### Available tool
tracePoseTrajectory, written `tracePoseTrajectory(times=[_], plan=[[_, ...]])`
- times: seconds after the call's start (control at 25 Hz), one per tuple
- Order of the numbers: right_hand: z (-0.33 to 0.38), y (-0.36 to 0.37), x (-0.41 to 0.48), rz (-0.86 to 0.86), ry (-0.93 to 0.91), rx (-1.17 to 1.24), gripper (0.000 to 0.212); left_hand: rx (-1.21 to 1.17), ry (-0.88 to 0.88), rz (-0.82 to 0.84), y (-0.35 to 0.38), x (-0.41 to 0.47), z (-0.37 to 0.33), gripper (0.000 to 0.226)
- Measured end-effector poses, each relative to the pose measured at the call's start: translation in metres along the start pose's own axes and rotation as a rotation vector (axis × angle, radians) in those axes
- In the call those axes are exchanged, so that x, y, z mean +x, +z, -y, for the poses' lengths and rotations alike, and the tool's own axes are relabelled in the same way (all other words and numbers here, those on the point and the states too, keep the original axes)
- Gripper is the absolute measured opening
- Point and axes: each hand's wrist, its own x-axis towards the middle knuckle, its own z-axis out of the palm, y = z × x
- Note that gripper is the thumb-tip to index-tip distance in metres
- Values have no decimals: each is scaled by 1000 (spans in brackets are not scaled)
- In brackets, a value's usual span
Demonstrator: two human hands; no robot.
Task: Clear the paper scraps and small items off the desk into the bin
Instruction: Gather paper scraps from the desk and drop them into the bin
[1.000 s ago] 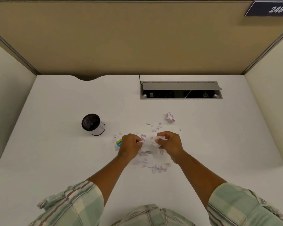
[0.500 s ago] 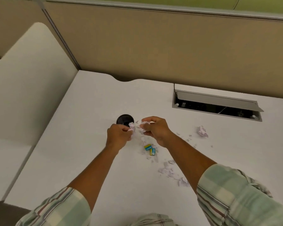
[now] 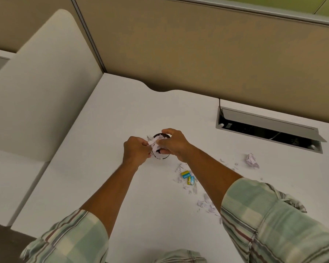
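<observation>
Both hands, left hand [image 3: 136,151] and right hand [image 3: 172,144], are clenching white torn paper scraps [image 3: 154,144] directly over the small round black desk bin [image 3: 160,156]; leftover scraps [image 3: 205,203] are lying at 4 o'clock, nearer the right.

We see the bin [image 3: 160,156] standing on the desk [image 3: 106,168], left of centre. Left hand [image 3: 136,149] sits at its left, right hand [image 3: 174,144] over its right rim, with paper scraps [image 3: 153,143] between them above the opening. Right of the bin, before it, two small packets [image 3: 187,177] lie among loose scraps [image 3: 205,203]. A crumpled paper ball [image 3: 251,160] lies farther right. Behind that, the cable hatch [image 3: 270,128] is set into the desk near the partition [image 3: 198,59].
</observation>
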Motion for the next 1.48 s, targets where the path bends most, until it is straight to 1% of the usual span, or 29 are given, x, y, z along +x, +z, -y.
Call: tracePoseTrajectory(times=[0.04,0.08,0.2,0.28,0.36,0.48,0.56,0.68,0.72,0.8,0.88,0.96,1.08,1.16,1.24,1.32,1.4,1.48], plan=[[1,1,-1,-16,1,-63,60,2,-5,5,0,1,1,19],[2,1,-1,-37,-8,-122,57,-3,-6,10,-1,2,1,19],[1,0,-1,-147,-86,-270,28,9,14,19,0,6,1,15],[-1,-4,-2,-207,-99,-295,18,49,37,17,1,7,-1,14],[-5,-9,-4,-233,-90,-268,13,119,82,17,4,7,-4,15],[-11,-18,-9,-272,-82,-258,11,205,150,56,12,7,-13,10],[-17,-24,-12,-299,-70,-255,9,246,157,107,18,8,-22,9],[-27,-35,-17,-323,-29,-223,7,304,150,168,27,14,-32,25],[-30,-39,-19,-331,-17,-224,6,335,171,168,28,16,-35,26],[-37,-48,-23,-346,2,-219,3,334,206,132,29,22,-39,17],[-45,-57,-27,-366,16,-196,8,325,224,96,27,28,-38,13],[-54,-65,-30,-383,31,-181,11,308,217,73,23,32,-34,15],[-71,-76,-34,-403,37,-188,11,272,230,33,20,31,-28,14],[-83,-82,-35,-415,33,-188,12,279,248,-32,21,26,-20,21],[-95,-88,-38,-420,32,-193,13,276,264,-62,22,16,-7,22],[-105,-95,-42,-421,34,-220,13,324,324,3,27,4,7,21],[-114,-101,-46,-420,30,-255,12,446,384,82,33,-6,18,27],[-123,-106,-51,-420,19,-288,10,562,439,106,37,-11,24,34]])
